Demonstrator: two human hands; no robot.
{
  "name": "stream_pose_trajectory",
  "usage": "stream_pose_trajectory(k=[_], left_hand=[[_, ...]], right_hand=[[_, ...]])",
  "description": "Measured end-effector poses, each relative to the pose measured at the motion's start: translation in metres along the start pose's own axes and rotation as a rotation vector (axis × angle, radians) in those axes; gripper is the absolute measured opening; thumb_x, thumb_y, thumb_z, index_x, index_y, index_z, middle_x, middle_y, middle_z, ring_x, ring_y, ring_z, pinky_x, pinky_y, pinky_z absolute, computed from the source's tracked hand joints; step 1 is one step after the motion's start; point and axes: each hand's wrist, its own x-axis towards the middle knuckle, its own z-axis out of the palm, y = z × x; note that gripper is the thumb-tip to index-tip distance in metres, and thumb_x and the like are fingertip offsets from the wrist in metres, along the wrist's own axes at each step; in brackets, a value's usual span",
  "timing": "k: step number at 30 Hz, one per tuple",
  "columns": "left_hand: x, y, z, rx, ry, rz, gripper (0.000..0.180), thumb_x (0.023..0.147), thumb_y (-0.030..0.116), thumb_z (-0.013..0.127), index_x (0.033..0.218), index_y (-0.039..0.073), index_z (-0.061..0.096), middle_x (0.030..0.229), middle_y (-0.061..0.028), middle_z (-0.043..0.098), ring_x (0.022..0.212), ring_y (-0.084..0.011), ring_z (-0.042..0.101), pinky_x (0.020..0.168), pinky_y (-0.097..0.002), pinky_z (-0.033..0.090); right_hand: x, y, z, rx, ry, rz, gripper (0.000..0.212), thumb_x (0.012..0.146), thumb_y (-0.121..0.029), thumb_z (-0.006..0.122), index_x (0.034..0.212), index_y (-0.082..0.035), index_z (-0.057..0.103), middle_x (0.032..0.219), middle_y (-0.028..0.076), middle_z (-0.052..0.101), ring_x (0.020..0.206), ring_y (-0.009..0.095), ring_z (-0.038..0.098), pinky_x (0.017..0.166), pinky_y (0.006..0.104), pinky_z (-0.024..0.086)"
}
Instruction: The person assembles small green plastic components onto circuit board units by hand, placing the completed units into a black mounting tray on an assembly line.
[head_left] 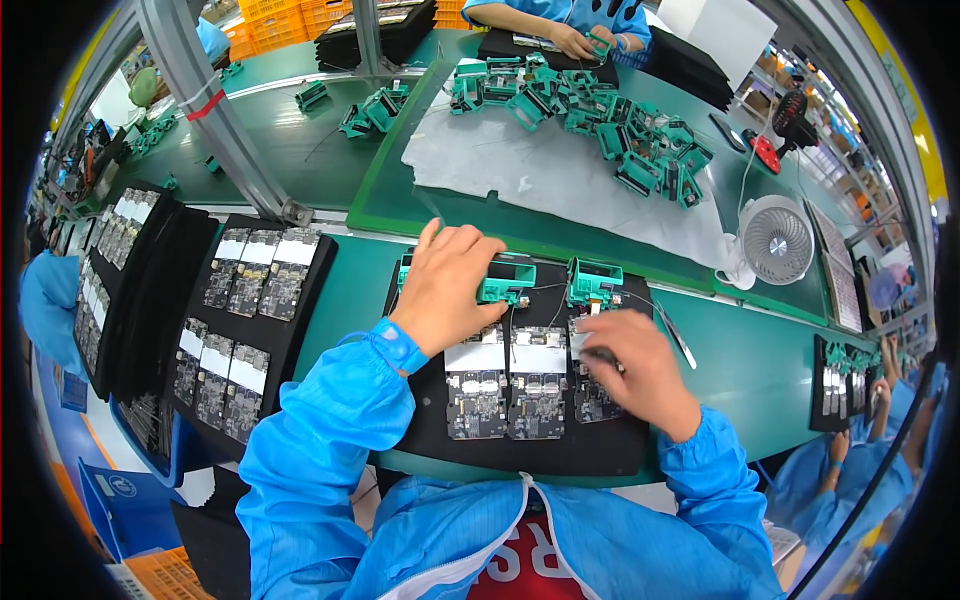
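Three circuit boards with white strips lie in a row on a black foam mat (420,420): a left board (477,405), a middle board (538,405) and a right board (592,400). Green plastic frames stand along their far ends. My left hand (450,285) is curled over a green frame (515,278), its thumb at the near side. Another green frame (595,280) with a thin wire stands at the right board. Over that board my right hand (645,370) is closed, slightly blurred, around something dark that I cannot make out.
Tweezers (676,335) lie right of the mat. Black foam trays with boards (245,275) are at left. Beyond, green frames (640,140) pile on a white sheet (470,150), beside a white fan (776,240). Across the bench a person's hands (580,42) hold a green part. A metal post (215,110) rises left.
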Motion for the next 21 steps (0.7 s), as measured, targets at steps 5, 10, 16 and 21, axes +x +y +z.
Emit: stream_pose_trajectory(k=[5, 10, 16, 21], left_hand=[[0.006, 0.034, 0.013, -0.436, 0.013, 0.014, 0.060, 0.077, 0.012, 0.078, 0.130, 0.006, 0.051, 0.119, -0.0166, 0.059, 0.111, -0.0386, 0.059, 0.102, -0.0443, 0.046], [-0.001, 0.047, 0.035, -0.862, -0.042, -0.322, 0.061, 0.086, 0.011, 0.074, 0.139, 0.011, 0.044, 0.126, -0.0178, 0.058, 0.111, -0.0329, 0.063, 0.092, -0.0417, 0.053], [-0.006, 0.038, 0.054, -0.850, -0.066, -0.264, 0.064, 0.085, -0.002, 0.070, 0.141, 0.011, 0.042, 0.138, -0.0163, 0.051, 0.116, -0.0316, 0.061, 0.096, -0.0413, 0.052], [-0.007, 0.036, 0.055, -0.751, -0.012, -0.157, 0.066, 0.083, -0.004, 0.073, 0.141, 0.010, 0.044, 0.137, -0.0162, 0.052, 0.126, -0.0361, 0.055, 0.105, -0.0394, 0.047]], right_hand=[[0.007, -0.025, 0.016, 0.411, -0.260, -0.090, 0.023, 0.082, -0.010, 0.077, 0.100, -0.002, 0.066, 0.114, 0.014, 0.070, 0.105, 0.034, 0.067, 0.088, 0.0448, 0.055], [0.007, -0.028, 0.017, 0.148, -0.404, 0.027, 0.024, 0.082, -0.013, 0.078, 0.097, 0.000, 0.064, 0.134, 0.025, 0.058, 0.129, 0.040, 0.054, 0.104, 0.0471, 0.048], [-0.021, -0.027, 0.020, 0.100, -0.240, 0.051, 0.025, 0.078, -0.012, 0.081, 0.096, -0.003, 0.066, 0.134, 0.019, 0.062, 0.130, 0.039, 0.056, 0.108, 0.0499, 0.045], [-0.031, -0.041, 0.028, 0.114, -0.286, -0.020, 0.028, 0.069, -0.007, 0.081, 0.092, -0.004, 0.065, 0.131, 0.014, 0.066, 0.130, 0.034, 0.058, 0.102, 0.0470, 0.052]])
